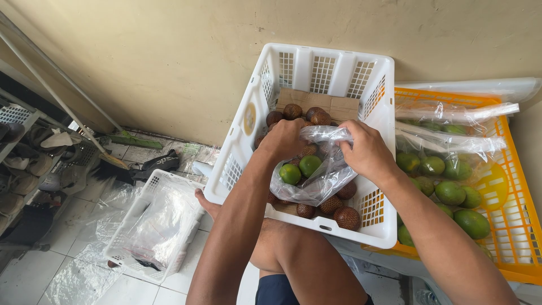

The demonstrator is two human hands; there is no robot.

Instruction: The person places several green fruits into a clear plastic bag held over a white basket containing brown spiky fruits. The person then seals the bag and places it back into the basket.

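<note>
Entry, nearest first, all places given from the white crate (265, 104).

1. Our knee, directly below the white crate's near wall; the crate seems to rest tilted against it, which brings its open top toward us.

2. Our left hand (284, 139) and right hand (367, 151), above the crate's middle. Both sets of fingers are closed on the mouth of a clear plastic bag (316, 179), pinching the film at either side so the bag hangs open between them over the crate.

3. Clear plastic bag, inside the crate, just above the fruit: holds at least two green citrus fruits (300, 169), settled at its bottom.

4. White crate contents: brown scaly snake fruits (346, 217) on a cardboard liner (316, 101) that shows at the far wall.

5. Smaller white basket (151, 226), left of the crate on the tiled floor: holds crumpled clear plastic.

6. Orange crate (516, 186), right of the white crate, touching it: holds green mangoes (450, 193) under loose clear bags.

7. Shoe rack (22, 147), far left of the crate.
</note>
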